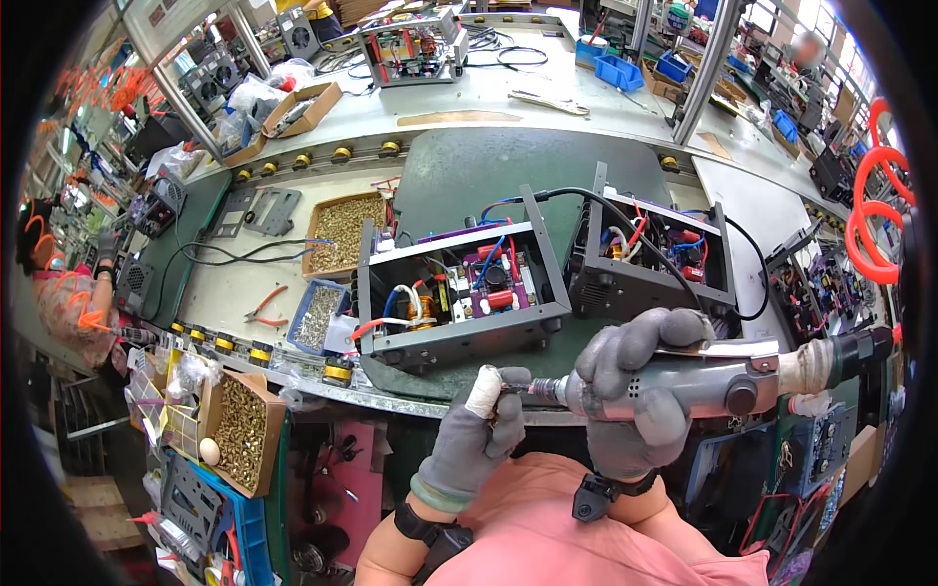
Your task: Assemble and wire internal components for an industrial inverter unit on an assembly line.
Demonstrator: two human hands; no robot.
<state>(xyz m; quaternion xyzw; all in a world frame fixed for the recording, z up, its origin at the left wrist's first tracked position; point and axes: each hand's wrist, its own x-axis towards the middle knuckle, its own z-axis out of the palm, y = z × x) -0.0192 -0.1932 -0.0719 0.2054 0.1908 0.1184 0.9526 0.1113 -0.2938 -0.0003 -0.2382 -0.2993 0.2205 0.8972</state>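
Observation:
My right hand point(633, 391), in a grey glove, is wrapped round a grey air screwdriver point(718, 388) that lies level in front of me, its bit pointing left. The gloved fingers of my left hand point(471, 430), with white tape on one of them, pinch at the end of the bit point(544, 389). Whether a screw sits between those fingertips is too small to tell. Just beyond my hands stands an open metal chassis point(459, 337) with a circuit board, coloured wires and red parts inside. A second similar chassis point(650, 264) stands to its right.
A box of brass-coloured fasteners point(344, 234), a blue bin of small screws point(319, 314) and red-handled pliers point(266, 306) lie left of the chassis. Another fastener box point(244, 435) is at lower left. An orange coiled hose point(865, 225) hangs at right. A co-worker point(73, 303) is at far left.

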